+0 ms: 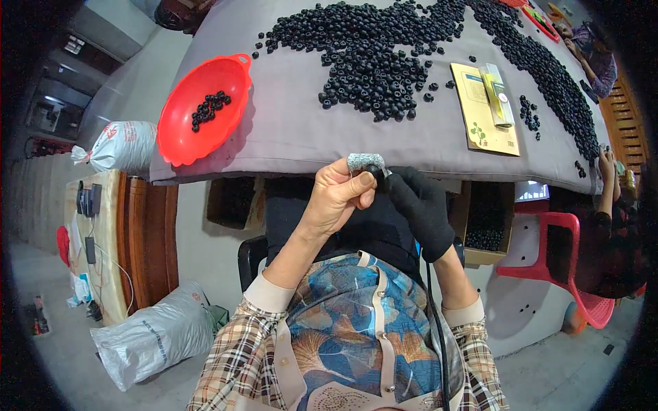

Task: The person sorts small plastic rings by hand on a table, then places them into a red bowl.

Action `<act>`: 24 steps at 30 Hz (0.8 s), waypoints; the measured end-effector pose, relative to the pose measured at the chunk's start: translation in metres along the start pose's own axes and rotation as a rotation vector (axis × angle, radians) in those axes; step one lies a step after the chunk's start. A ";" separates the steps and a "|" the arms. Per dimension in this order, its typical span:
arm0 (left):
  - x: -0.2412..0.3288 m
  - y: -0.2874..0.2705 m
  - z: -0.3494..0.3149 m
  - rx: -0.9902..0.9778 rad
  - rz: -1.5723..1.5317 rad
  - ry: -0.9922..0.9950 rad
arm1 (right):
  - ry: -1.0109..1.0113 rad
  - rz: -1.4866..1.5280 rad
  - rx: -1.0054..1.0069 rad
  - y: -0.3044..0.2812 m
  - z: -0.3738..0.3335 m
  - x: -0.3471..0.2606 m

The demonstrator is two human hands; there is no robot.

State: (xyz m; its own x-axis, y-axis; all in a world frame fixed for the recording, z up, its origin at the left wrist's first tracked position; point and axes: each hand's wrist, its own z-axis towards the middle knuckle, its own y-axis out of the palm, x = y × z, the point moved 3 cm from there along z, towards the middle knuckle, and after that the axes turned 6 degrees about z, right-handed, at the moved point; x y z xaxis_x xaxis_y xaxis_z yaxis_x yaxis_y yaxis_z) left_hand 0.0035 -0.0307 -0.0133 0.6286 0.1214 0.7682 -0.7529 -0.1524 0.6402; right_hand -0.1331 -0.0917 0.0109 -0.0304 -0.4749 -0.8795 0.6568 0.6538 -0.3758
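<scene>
My bare left hand (334, 197) is closed at the table's near edge, a grey-green knitted cover (364, 162) over its index fingertip. Pinched by the thumb and that finger is a small black round part (373, 170). My right hand (423, 214), in a black glove, meets it there with closed fingers. A small shiny bit shows at the gloved fingertips, too small to name. Beyond my hands, a heap of black ring-shaped parts (373, 79) covers the grey cloth. Several of the same parts lie in a red scalloped basin (177, 130) at the left.
A yellow booklet (476, 127) carries a clear narrow packet (498, 96). Boxes stand below the table, one holding black parts (484, 226). A pink plastic chair (548, 253) is at right, where another person's hands (607, 168) work. White sacks (161, 335) lie at left.
</scene>
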 end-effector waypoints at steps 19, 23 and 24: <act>-0.001 0.001 -0.001 0.075 0.085 -0.052 | 0.080 0.090 -0.017 0.000 0.005 -0.017; 0.000 0.000 -0.001 0.077 0.107 -0.052 | -0.081 0.003 -0.025 0.002 0.005 -0.021; 0.001 0.001 -0.001 0.076 0.107 -0.052 | -0.081 0.003 -0.025 0.001 0.005 -0.022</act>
State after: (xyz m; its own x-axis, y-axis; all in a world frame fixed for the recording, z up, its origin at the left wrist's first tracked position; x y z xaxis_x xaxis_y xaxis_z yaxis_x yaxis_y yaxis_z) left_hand 0.0031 -0.0301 -0.0117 0.5565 0.0494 0.8294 -0.8003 -0.2360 0.5511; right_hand -0.1277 -0.0835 0.0311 0.0330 -0.5186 -0.8544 0.6381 0.6689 -0.3813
